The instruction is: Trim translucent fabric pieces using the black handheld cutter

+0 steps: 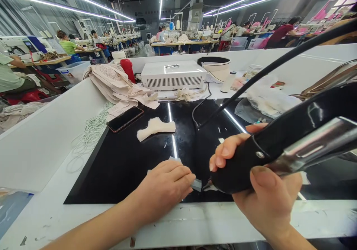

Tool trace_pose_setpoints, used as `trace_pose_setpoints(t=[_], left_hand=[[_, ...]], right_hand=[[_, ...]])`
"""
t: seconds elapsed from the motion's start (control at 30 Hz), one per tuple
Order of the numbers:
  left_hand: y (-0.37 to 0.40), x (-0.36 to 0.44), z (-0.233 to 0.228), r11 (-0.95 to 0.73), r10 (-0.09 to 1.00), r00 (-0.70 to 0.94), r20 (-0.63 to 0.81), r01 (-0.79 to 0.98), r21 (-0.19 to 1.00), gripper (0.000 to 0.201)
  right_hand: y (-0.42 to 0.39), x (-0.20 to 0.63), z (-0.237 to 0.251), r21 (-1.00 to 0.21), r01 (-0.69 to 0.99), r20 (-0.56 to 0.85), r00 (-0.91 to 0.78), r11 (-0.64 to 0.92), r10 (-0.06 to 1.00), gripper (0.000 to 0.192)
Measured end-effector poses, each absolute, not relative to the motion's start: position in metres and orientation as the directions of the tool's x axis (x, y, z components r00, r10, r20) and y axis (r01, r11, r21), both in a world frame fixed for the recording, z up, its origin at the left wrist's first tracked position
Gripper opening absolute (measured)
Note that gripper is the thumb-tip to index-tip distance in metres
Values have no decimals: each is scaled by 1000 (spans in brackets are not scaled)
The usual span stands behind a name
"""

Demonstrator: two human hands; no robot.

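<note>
My right hand [267,194] is closed round a black corded hand tool [237,164] with a long metal lever [312,146]. Its small pointed metal tip [208,186] comes down by the black glossy board [111,175]. My left hand [167,186], fingers together and bent, presses a pale grey thin piece [196,184] onto the board. Most of that piece is hidden under the hand; its right end lies close to the tool's tip. Farther back on the board rests a cream bone-shaped pad [156,128].
A phone [125,119] and pale green cord [93,131] lie at left, below piled beige fabric [117,82]. Behind the board stand a white vented box [173,75], a cream tub [214,68] and a small bottle [228,82]. The tool's black cable [262,73] arches across the right side.
</note>
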State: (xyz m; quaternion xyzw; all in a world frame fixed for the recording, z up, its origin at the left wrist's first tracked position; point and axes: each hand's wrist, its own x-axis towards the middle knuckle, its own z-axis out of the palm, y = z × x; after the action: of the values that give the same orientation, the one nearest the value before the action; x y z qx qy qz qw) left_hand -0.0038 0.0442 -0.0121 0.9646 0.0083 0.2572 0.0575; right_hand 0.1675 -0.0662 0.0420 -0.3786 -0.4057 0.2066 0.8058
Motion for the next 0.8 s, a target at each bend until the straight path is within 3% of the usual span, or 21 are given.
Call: trace_pose_setpoints(t=[0.3,0.47,0.8], left_hand=[[38,4,-19,-970,133,884,448,24,241,8],[37,3,-21,-960,128,865,486,-16,280,19],[37,5,-24,-979,79,836,543,-37,198,26]], right_hand=[[-64,164,33,-774,-17,505,586,633,634,45],[-63,164,35,-772,19,521,593,636,614,43],[-62,166,42,-774,17,500,631,633,593,45]])
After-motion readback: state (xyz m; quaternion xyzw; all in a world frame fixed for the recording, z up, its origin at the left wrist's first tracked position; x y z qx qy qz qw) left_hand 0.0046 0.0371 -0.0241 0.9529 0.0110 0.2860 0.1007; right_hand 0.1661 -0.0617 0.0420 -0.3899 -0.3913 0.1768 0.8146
